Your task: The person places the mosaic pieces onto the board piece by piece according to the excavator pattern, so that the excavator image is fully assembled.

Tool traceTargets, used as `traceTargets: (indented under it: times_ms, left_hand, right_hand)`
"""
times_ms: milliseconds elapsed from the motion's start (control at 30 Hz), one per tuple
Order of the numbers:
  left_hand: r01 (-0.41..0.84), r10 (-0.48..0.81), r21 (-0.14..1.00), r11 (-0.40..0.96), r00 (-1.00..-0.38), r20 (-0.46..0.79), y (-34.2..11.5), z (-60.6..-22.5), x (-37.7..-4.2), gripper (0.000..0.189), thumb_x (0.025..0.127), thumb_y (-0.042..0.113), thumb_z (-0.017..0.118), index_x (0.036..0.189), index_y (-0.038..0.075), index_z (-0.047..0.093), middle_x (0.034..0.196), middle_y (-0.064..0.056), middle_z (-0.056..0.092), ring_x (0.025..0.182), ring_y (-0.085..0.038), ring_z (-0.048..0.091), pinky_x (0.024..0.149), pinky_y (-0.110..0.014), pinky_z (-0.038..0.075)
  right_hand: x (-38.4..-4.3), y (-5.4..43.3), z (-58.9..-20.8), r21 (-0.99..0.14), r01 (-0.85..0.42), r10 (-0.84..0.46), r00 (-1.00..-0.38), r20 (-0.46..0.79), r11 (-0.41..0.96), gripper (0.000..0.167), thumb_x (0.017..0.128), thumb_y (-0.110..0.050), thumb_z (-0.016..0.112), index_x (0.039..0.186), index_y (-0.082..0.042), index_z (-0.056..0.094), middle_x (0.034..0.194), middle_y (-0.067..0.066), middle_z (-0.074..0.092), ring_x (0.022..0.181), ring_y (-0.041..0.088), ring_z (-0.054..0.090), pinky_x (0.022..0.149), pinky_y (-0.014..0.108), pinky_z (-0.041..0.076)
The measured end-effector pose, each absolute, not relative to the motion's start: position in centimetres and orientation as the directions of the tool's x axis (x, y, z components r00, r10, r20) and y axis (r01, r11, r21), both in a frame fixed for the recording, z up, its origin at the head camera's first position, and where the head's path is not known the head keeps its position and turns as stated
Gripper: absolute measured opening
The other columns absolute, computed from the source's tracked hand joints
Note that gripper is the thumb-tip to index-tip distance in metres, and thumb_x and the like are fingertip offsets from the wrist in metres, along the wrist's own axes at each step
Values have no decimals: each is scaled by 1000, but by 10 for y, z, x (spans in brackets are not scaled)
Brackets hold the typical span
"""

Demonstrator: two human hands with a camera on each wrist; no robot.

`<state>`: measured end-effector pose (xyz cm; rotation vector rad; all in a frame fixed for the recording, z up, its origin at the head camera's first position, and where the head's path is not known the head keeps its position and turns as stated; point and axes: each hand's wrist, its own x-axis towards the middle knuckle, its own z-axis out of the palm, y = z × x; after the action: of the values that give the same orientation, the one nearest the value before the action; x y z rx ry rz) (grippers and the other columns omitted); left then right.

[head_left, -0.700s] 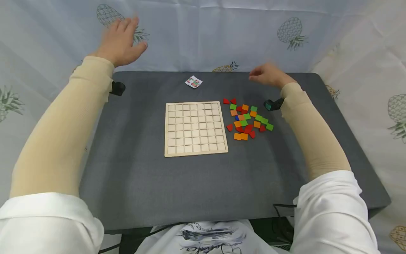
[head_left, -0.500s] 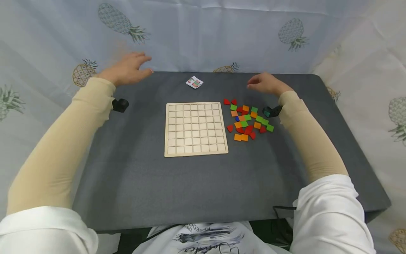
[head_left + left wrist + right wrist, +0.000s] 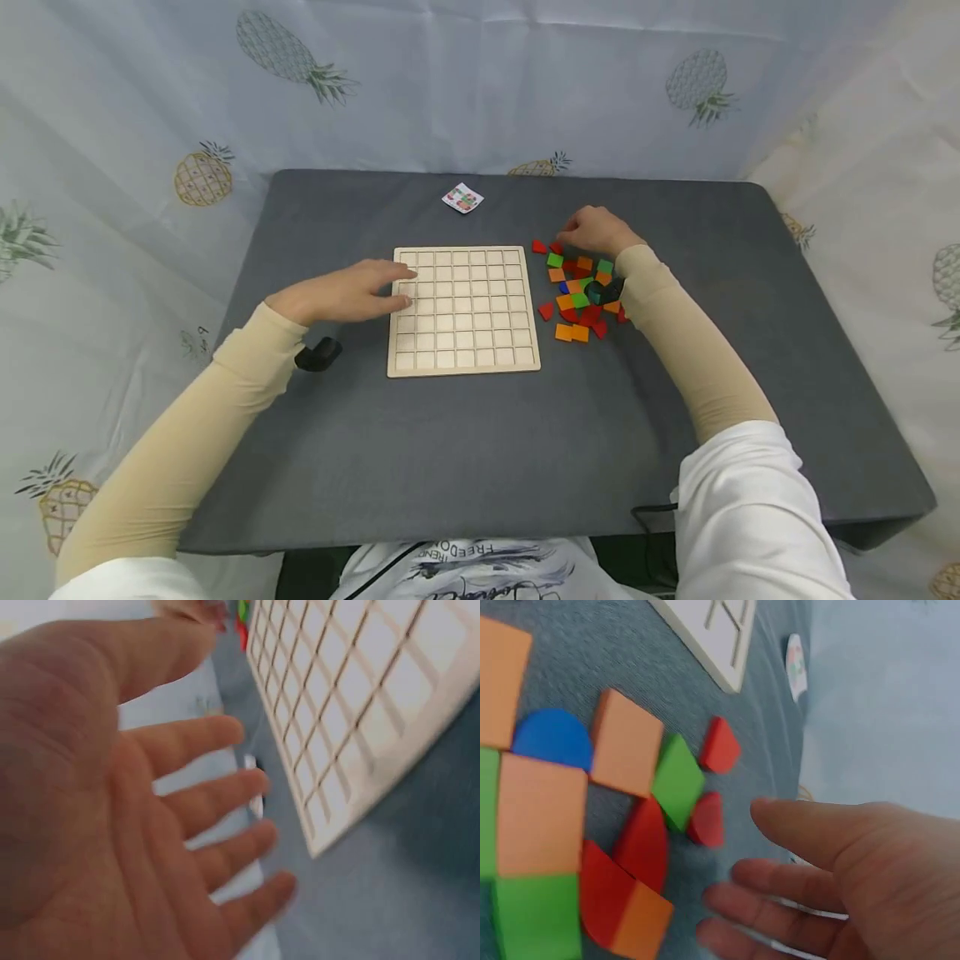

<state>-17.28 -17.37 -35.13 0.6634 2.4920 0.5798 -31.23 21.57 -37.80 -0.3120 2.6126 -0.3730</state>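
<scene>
left hand (image 3: 341, 293): fingers apart, near board (image 3: 465, 317) | right hand (image 3: 597, 231): fingers apart, holding nothing | blocks (image 3: 580, 301): beside board, likely for easy reach

Pineapple-print curtains (image 3: 480, 92) are hanging left, far and right, closing in a grey table (image 3: 465, 450) and forming a makeshift booth; they are hiding the wider room.

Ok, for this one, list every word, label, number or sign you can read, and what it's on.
"FREEDO...": best reading of the print on the white shirt; its ending is unclear.
Smaller lettering and script on the same shirt: unreadable.
Small card: coloured pattern; any text is too small to read.
Wooden board and coloured pieces: no lettering visible.
</scene>
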Motion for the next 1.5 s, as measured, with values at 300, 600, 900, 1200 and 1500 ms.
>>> traceTargets:
  times_ms: [300,600,900,1200,1500]
  left_hand:
    - [393,547,397,829,-716,-434,-153,-398,-148,93,93,51,69,163,15,20,170,-25,1,156,-50,-3,123,-69,9]
    - [409,534,346,844,-697,-478,-132,-403,-157,113,80,56,81,164,19,16,171,-19,-8,156,-48,-11,122,-72,3]
    - [414,525,325,850,-706,-475,-120,-406,-165,114,77,55,84,164,20,18,171,-19,-6,156,-48,-9,123,-70,5]
    - [416,534,343,843,-729,-428,-125,-411,-168,115,77,56,84,164,19,18,172,-17,-5,157,-44,-10,125,-67,4]
    - [415,547,369,832,-723,-421,-123,-413,-167,114,77,56,83,164,19,18,172,-15,-7,158,-43,-11,125,-66,3]
  right_hand:
    - [-308,207,-400,-171,-159,-213,-902,-375,972,41,104,-39,55,116,-3,70,103,15,67,85,28,61,74,43,52]
    - [-307,204,-406,-391,-84,-234,-906,-353,916,40,103,-23,58,137,0,55,134,21,60,113,36,59,102,52,50]
    - [-308,215,-410,-625,19,-199,-940,-277,780,26,103,-20,58,124,-4,61,118,16,62,99,31,57,87,41,51]
    - [-300,180,-386,-745,-61,-314,-927,-204,665,25,103,-26,61,119,-8,66,112,12,66,102,34,59,81,37,48]
    - [-295,159,-402,-717,-87,-404,-870,-284,692,18,103,-24,60,113,-13,70,105,8,69,94,26,60,78,34,47]
